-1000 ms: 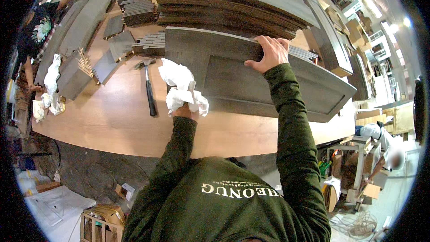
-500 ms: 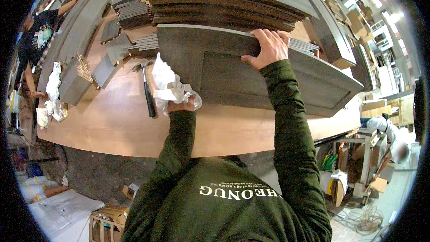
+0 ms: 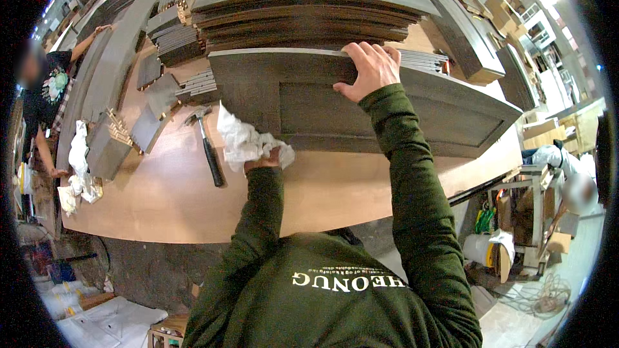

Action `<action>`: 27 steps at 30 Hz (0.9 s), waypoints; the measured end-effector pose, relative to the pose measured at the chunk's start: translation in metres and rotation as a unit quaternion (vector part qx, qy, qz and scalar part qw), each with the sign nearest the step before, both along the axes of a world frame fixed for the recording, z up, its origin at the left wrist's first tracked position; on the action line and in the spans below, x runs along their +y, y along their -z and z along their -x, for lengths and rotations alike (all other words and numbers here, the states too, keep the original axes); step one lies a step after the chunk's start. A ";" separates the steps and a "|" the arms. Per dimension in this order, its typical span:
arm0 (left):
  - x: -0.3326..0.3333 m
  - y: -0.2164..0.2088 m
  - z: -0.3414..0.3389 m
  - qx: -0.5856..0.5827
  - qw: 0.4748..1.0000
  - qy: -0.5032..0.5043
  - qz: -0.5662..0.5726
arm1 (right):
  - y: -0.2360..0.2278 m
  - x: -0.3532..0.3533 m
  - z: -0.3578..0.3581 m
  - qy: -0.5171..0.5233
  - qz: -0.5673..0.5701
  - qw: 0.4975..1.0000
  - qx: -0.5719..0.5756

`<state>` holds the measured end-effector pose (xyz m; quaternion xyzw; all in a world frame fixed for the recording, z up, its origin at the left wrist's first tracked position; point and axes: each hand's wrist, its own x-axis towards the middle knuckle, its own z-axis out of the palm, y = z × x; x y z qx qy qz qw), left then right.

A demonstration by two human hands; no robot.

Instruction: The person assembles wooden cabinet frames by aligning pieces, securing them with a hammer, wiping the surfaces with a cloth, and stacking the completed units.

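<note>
A dark grey-brown framed panel with a recessed centre (image 3: 335,113) stands tilted on its long edge on the wooden worktable (image 3: 335,183). My right hand (image 3: 374,67) grips its top edge, thumb on the near face and fingers over the top. In my left hand (image 3: 265,160) is a crumpled white cloth (image 3: 240,138), held against the panel's lower left part; the cloth hides most of those fingers. Left of the cloth lies a claw hammer (image 3: 207,151) with a black handle.
Behind the panel rises a stack of long dark boards (image 3: 309,16). Small dark wood pieces (image 3: 177,45) and a block with wooden dowels (image 3: 113,142) lie left, near another white cloth (image 3: 78,161). A person (image 3: 48,93) stands at the far left; another person (image 3: 548,154) is at right.
The view has shifted, so the table and hammer appear lower. My right hand stays on the panel's top edge, and my left hand still holds the cloth near its lower left part.
</note>
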<state>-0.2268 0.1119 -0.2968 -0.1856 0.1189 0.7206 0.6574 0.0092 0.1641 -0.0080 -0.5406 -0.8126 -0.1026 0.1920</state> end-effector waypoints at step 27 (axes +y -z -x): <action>0.053 -0.040 0.173 0.947 0.297 -0.062 0.100 | -0.023 -0.019 -0.018 0.020 -0.032 0.999 0.026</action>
